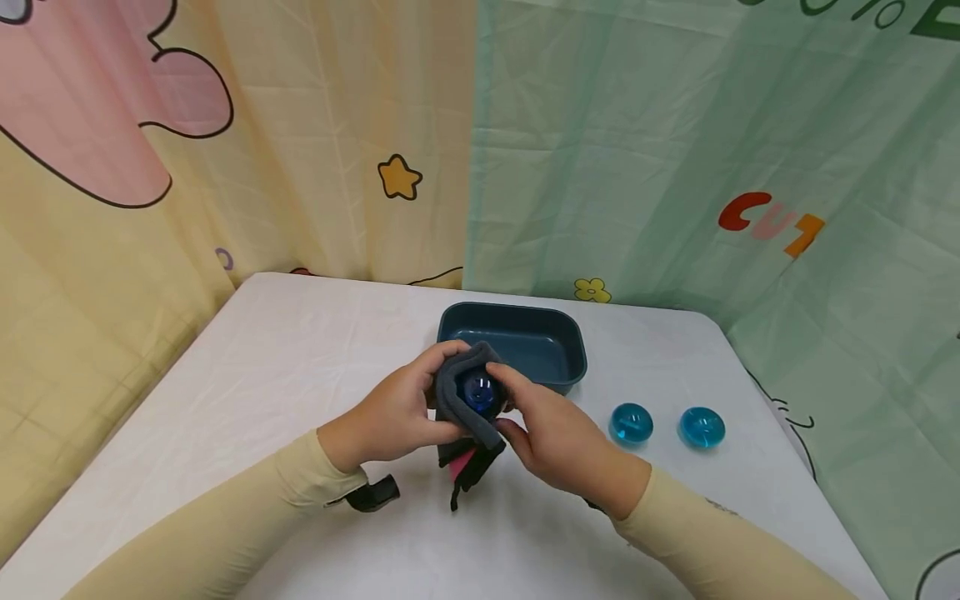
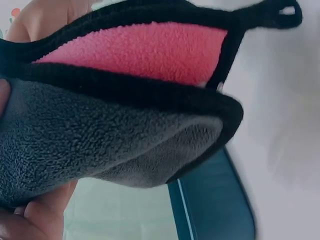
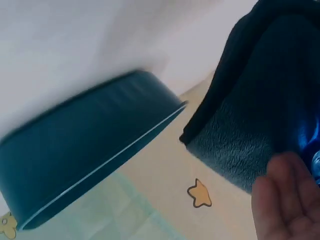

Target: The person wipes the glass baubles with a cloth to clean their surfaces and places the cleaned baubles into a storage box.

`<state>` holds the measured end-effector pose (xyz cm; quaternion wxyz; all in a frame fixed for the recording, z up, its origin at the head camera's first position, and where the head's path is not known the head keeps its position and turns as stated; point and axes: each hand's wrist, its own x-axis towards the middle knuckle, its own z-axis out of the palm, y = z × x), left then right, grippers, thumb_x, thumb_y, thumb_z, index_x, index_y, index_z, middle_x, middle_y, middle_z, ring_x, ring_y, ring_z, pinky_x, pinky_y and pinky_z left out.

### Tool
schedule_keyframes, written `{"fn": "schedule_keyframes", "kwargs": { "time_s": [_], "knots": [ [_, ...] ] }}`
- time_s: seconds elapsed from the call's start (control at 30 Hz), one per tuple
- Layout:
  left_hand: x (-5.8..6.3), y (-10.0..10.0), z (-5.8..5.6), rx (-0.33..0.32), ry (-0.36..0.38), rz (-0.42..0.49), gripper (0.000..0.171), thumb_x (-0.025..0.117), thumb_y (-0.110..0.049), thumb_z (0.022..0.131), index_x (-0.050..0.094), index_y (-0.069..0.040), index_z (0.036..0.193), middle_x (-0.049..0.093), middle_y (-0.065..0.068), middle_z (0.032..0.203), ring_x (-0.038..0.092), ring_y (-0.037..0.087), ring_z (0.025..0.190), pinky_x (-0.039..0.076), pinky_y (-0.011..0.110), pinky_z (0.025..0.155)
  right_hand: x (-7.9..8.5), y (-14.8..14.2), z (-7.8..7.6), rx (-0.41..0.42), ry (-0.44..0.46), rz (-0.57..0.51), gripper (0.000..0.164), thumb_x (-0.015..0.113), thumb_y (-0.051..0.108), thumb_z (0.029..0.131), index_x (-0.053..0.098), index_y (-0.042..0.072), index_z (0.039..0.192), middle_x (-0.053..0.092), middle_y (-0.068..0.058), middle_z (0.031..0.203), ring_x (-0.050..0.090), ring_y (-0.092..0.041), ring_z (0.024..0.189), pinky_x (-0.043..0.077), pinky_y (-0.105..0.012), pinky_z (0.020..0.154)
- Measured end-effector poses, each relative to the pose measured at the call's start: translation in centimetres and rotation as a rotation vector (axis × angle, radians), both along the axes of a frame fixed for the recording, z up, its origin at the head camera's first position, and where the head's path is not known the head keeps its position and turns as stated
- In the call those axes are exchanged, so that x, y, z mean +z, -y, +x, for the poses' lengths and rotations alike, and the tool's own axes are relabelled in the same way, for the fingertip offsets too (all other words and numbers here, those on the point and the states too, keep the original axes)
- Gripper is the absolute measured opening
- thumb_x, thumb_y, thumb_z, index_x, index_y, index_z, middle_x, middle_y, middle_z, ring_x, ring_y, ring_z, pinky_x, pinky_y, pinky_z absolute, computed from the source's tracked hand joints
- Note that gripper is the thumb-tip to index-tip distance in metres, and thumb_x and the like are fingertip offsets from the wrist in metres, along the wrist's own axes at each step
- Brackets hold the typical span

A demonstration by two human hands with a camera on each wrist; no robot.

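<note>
In the head view my left hand (image 1: pixel 393 412) grips a thick cloth (image 1: pixel 450 396), grey on one face, with its fingers above and thumb below. The cloth curves around a shiny dark blue glass ball (image 1: pixel 480 390). My right hand (image 1: pixel 558 433) pinches the ball from the right, forefinger at its top and thumb lower down. The left wrist view shows the cloth's pink side (image 2: pixel 150 50), black edging and a hanging loop (image 2: pixel 287 14). From the right wrist, fingertips (image 3: pixel 285 172) lie against the grey side, and a sliver of the ball (image 3: pixel 316 162) shows at the frame edge.
A dark teal rectangular tub (image 1: pixel 540 354) stands just behind the hands. Two turquoise glass pieces (image 1: pixel 632 423) lie on the white table (image 1: pixel 300 358) right of the tub. Printed curtains (image 1: pixel 360 125) hang behind the table. A black strap piece (image 1: pixel 375 493) sticks out by the left wrist.
</note>
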<state>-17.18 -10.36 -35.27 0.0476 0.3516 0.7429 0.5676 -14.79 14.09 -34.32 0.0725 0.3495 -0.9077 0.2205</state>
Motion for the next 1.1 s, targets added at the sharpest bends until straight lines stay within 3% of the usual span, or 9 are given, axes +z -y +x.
{"fn": "schedule_keyframes", "kwargs": {
  "time_s": [0.13, 0.2, 0.33, 0.43, 0.6, 0.73, 0.83, 1.03, 1.1],
  "knots": [
    [0.07, -0.1, 0.14, -0.028, 0.018, 0.01, 0.078, 0.084, 0.001, 0.086, 0.042, -0.013, 0.15, 0.061, 0.01, 0.145, 0.067, 0.02, 0.123, 0.06, 0.032, 0.098, 0.02, -0.19, -0.22, -0.034, -0.109, 0.068, 0.067, 0.079, 0.019, 0.096, 0.047, 0.005, 0.152, 0.075, -0.004, 0.104, 0.071, -0.016, 0.09, 0.062, -0.031, 0.081],
    [0.11, -0.15, 0.25, -0.026, 0.009, 0.004, 0.078, 0.084, 0.001, 0.086, 0.042, -0.012, 0.15, 0.062, 0.01, 0.144, 0.068, 0.019, 0.122, 0.06, 0.032, 0.098, 0.06, -0.29, -0.25, -0.028, -0.005, 0.005, 0.063, 0.076, 0.022, 0.098, 0.047, 0.002, 0.151, 0.075, -0.004, 0.099, 0.07, -0.016, 0.085, 0.061, -0.03, 0.076],
    [0.17, -0.16, 0.37, -0.019, -0.006, -0.033, 0.079, 0.085, 0.0, 0.086, 0.041, -0.012, 0.15, 0.066, 0.01, 0.139, 0.069, 0.017, 0.118, 0.06, 0.03, 0.097, 0.09, -0.19, -0.29, -0.023, 0.342, -0.223, 0.043, 0.06, 0.026, 0.109, 0.053, 0.001, 0.142, 0.077, -0.006, 0.106, 0.075, -0.015, 0.091, 0.063, -0.03, 0.083],
    [0.12, -0.15, 0.32, -0.021, -0.006, -0.038, 0.079, 0.085, -0.001, 0.086, 0.041, -0.012, 0.15, 0.066, 0.01, 0.136, 0.07, 0.017, 0.115, 0.061, 0.031, 0.096, -0.08, 0.0, -0.25, -0.01, 0.43, -0.301, 0.045, 0.053, 0.029, 0.112, 0.049, 0.001, 0.147, 0.076, -0.009, 0.119, 0.076, -0.016, 0.104, 0.062, -0.034, 0.092],
    [0.1, -0.06, -0.08, -0.006, -0.013, 0.005, 0.078, 0.084, 0.001, 0.086, 0.042, -0.013, 0.15, 0.063, 0.009, 0.142, 0.069, 0.018, 0.116, 0.062, 0.033, 0.093, -0.27, 0.05, 0.03, 0.03, 0.201, -0.166, 0.07, 0.064, 0.017, 0.106, 0.02, 0.004, 0.16, 0.074, -0.01, 0.124, 0.074, -0.02, 0.108, 0.062, -0.038, 0.093],
    [0.15, -0.04, -0.19, -0.01, 0.002, 0.018, 0.078, 0.084, 0.001, 0.086, 0.042, -0.013, 0.15, 0.06, 0.009, 0.146, 0.068, 0.018, 0.121, 0.061, 0.032, 0.095, -0.13, -0.02, -0.09, -0.004, -0.057, -0.017, 0.071, 0.076, 0.014, 0.098, 0.034, 0.005, 0.155, 0.075, -0.009, 0.118, 0.075, -0.021, 0.103, 0.063, -0.038, 0.089],
    [0.22, -0.14, -0.06, -0.021, 0.013, 0.007, 0.079, 0.084, 0.001, 0.086, 0.041, -0.014, 0.151, 0.06, 0.009, 0.146, 0.068, 0.018, 0.121, 0.061, 0.032, 0.095, 0.01, -0.11, -0.24, -0.04, -0.107, 0.016, 0.066, 0.079, 0.018, 0.096, 0.045, 0.004, 0.151, 0.076, -0.006, 0.113, 0.075, -0.018, 0.099, 0.063, -0.036, 0.087],
    [0.28, -0.28, 0.27, -0.018, 0.012, -0.049, 0.08, 0.084, 0.001, 0.086, 0.04, -0.015, 0.151, 0.064, 0.008, 0.141, 0.068, 0.018, 0.118, 0.061, 0.031, 0.096, 0.02, -0.38, -0.34, -0.018, 0.344, -0.253, 0.038, 0.057, 0.024, 0.11, 0.055, 0.0, 0.139, 0.077, -0.007, 0.108, 0.074, -0.014, 0.092, 0.063, -0.029, 0.084],
    [0.24, -0.29, 0.29, -0.015, 0.007, -0.059, 0.08, 0.084, 0.0, 0.086, 0.04, -0.014, 0.151, 0.064, 0.008, 0.14, 0.068, 0.018, 0.118, 0.06, 0.031, 0.096, -0.08, -0.33, -0.29, -0.007, 0.412, -0.325, 0.037, 0.051, 0.026, 0.112, 0.056, 0.0, 0.139, 0.077, -0.01, 0.114, 0.075, -0.015, 0.097, 0.063, -0.031, 0.089]
  ]
}}
